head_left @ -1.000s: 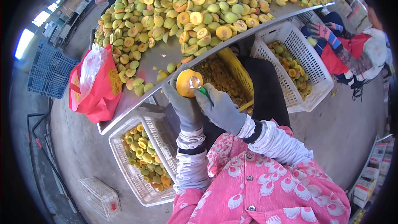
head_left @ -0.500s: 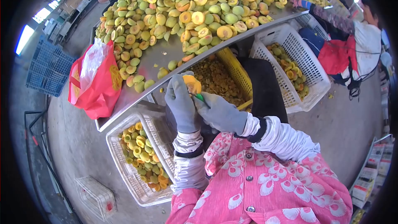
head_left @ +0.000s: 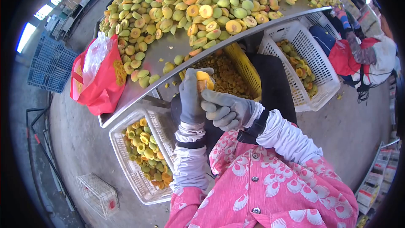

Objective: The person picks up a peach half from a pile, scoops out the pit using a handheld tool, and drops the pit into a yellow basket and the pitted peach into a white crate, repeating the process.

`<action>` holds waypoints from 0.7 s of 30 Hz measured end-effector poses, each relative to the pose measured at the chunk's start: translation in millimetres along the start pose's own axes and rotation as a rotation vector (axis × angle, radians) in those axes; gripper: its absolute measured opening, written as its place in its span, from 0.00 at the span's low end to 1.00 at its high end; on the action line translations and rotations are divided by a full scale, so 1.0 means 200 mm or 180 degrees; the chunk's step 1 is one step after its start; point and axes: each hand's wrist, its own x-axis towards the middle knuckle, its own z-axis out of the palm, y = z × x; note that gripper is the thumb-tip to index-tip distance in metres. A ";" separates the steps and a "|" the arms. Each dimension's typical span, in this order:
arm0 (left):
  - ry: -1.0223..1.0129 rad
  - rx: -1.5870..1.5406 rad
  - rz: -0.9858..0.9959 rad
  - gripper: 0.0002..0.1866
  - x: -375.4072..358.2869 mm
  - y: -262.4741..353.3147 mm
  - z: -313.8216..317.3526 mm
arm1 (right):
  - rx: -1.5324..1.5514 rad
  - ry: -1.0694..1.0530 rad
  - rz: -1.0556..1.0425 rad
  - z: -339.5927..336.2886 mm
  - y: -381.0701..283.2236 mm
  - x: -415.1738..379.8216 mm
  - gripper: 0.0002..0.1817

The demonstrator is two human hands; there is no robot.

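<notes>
Left hand: gloved in grey, I am holding it upright and pinching a fruit half between thumb and fingers. The fruit half is sitting at the fingertips, its orange flesh showing.

Right hand: also gloved, I am keeping it just beside the left, fingers curled in toward the palm, thumb side toward the fruit half. Whether these fingers are enclosing anything, I cannot tell.

Surroundings, from the hands outward. The table is lying beyond both hands, its metal edge running slantwise from left and near to right and far. It is bearing a pile of green and orange halves; a few loose ones are lying nearer my left hand. Well to the left of that hand, a red bag is standing at the table's end, clear plastic poking out of its top.

Just past my right hand, a yellow crate is holding small brownish-orange pieces, below the table edge. Farther right, a white crate is holding fruit pieces, a co-worker's arm reaching toward the table beyond it. Left of and nearer me than my left hand, a second crate, also white, is holding hollowed yellow-green pieces.
</notes>
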 end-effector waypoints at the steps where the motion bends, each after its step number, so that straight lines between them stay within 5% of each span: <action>1: -0.0003 0.0005 0.0000 0.26 0.00 -0.02 0.01 | 0.0001 -0.0004 -0.0003 -0.03 0.00 0.00 0.23; 3: 0.0511 -0.0657 -0.0736 0.28 -0.01 -0.08 0.04 | -0.0004 -0.0139 -0.0005 -0.09 -0.01 0.00 0.22; 7: 0.1064 -0.1582 -0.0816 0.27 0.03 -0.19 0.01 | -0.0574 0.0140 -0.0107 -0.14 -0.01 -0.06 0.23; 9: 0.0982 -0.1210 -0.0551 0.24 0.04 -0.16 -0.03 | -0.0656 0.1279 -0.0498 -0.19 0.01 -0.10 0.26; 10: 0.1303 -0.1539 -0.0505 0.20 0.04 -0.16 -0.02 | -0.1730 0.2473 -0.0670 -0.21 0.02 -0.09 0.25; 13: 0.0565 -0.1811 -0.0454 0.19 0.04 -0.13 -0.07 | -0.3099 0.3380 -0.0989 -0.33 0.03 -0.07 0.19; 15: 0.0560 -0.1709 -0.0430 0.20 0.03 -0.11 -0.08 | -0.3379 0.3396 -0.1220 -0.32 0.03 -0.07 0.14; 18: 0.0338 -0.2012 -0.0468 0.20 0.05 -0.14 -0.09 | -0.2556 0.3010 -0.1434 -0.07 0.05 -0.04 0.14; 21: 0.0102 -0.0849 0.0291 0.19 0.05 -0.18 0.00 | -0.2950 0.3010 -0.1572 -0.06 0.07 0.02 0.15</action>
